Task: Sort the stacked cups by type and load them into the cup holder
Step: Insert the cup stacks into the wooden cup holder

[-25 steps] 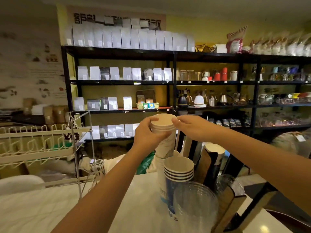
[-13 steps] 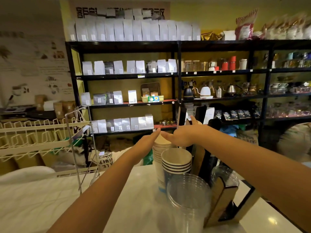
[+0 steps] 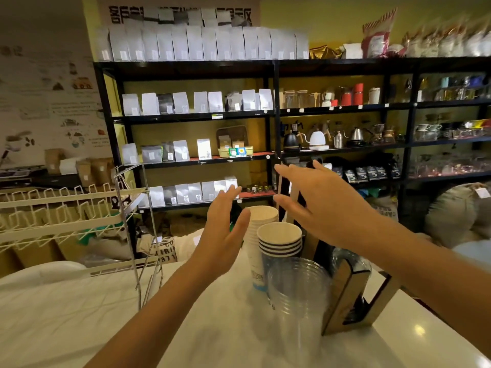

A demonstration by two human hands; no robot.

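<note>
Head view, white counter top.

Item 1: stack of plain white paper cups, upright on the counter, mouths up, the top cup holding nothing visible; blue printing shows near the base.

Item 2: stack of paper cups with dark-striped rims, upright, just right of and in front of the white stack, touching or nearly touching it. Inside of the top cup is pale and bare.

Item 3: stack of clear plastic cups, upright, nearest the camera, in front of the striped stack. Nested rims show through the walls.

Item 4: wooden-edged black cup holder, standing on the counter to the right of the three stacks. One clear plastic stack lies tilted in its near slot; contents of the farther slots cannot be told.

Item 5: left hand, fingers straight and spread, palm turned toward the white stack, just left of its rim and holding nothing. Contact with the cups cannot be told.

Item 6: right hand, fingers extended and spread, above and right of the white stack, in front of the holder's upper end, holding nothing.

Item 7: white wire rack, on the counter at left; contents unclear.

Item 8: black shelving unit, behind the counter, carrying white and grey pouches, jars, kettles and glassware.
</note>
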